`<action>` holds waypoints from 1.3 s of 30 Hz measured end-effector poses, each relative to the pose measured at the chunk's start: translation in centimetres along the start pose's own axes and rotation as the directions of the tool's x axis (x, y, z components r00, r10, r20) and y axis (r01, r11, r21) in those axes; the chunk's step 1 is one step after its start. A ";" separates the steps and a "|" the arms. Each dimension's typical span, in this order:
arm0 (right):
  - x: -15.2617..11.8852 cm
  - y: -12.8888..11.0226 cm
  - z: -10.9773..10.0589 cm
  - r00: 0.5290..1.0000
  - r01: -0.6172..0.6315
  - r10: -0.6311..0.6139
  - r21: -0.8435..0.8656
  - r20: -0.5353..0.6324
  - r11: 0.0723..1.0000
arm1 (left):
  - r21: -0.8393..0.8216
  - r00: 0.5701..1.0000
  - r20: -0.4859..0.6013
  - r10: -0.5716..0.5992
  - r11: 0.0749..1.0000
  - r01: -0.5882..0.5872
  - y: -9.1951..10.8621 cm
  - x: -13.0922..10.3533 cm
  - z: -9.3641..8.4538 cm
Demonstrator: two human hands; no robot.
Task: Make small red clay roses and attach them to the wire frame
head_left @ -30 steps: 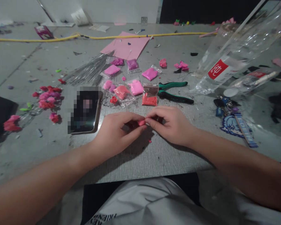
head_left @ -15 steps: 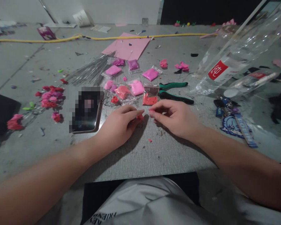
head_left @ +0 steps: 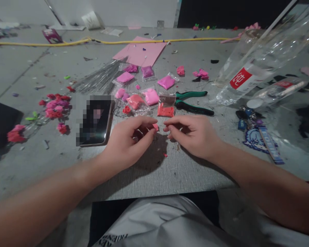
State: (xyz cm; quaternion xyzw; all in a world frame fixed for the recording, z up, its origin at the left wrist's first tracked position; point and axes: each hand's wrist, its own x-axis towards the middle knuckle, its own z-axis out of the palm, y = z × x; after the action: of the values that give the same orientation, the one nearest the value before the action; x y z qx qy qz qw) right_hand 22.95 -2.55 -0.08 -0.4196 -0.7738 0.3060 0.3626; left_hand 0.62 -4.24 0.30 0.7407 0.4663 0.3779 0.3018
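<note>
My left hand is curled above the grey table, with a small piece of pink-red clay at its thumb and fingertips. Facing it, my right hand has thumb and index finger pinched together; whatever may be between them is too small to make out. A narrow gap separates the two hands. Just beyond them lie a clear bag of red clay and green-handled pliers. One tiny red crumb rests on the table between my wrists.
A phone lies left of my left hand. Behind are several bags of pink clay, a bundle of thin wires and a pink sheet. Clay flowers lie at left. Plastic bottles and keychains are at right.
My left thumb has moved lower and its fingers have arched, opening a gap within the hand. The right fingers have curled, and the pink bit at their tips no longer shows.
</note>
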 end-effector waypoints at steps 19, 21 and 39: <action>-0.2 -1.3 -0.3 0.946 0.310 -0.321 0.166 0.039 0.936 | -0.537 0.823 0.493 -0.281 0.646 0.542 0.8 -0.1 0.6; -0.2 -1.3 0.0 0.919 0.383 -0.394 0.179 0.028 0.906 | -0.562 0.819 0.513 -0.258 0.620 0.548 0.9 -0.2 0.6; -0.4 -1.4 -0.5 0.895 0.420 -0.442 0.206 0.069 0.884 | -0.653 0.818 0.501 -0.283 0.496 0.572 0.8 -0.7 0.3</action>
State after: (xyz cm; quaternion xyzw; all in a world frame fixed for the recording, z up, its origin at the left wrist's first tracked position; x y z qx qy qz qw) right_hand 22.96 -3.46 1.14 -0.1833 -0.8351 0.3117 0.4145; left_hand 1.02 -5.22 0.62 0.4432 0.3679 0.3241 0.7505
